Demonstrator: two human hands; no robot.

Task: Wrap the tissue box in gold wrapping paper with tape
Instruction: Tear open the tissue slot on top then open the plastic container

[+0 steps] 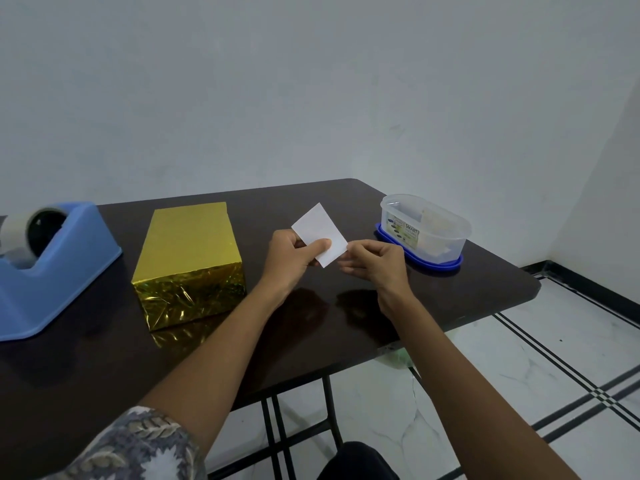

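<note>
I see my left grip and right grip both pinching a white card above the tabletop. The gold-wrapped tissue box sits left of them (fully covered), beside the blue tape dispenser.

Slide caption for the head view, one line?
Above a dark table bearing gold-wrapped box, blue tape dispenser and clear container, left hand and right hand pinch a white card.
</note>
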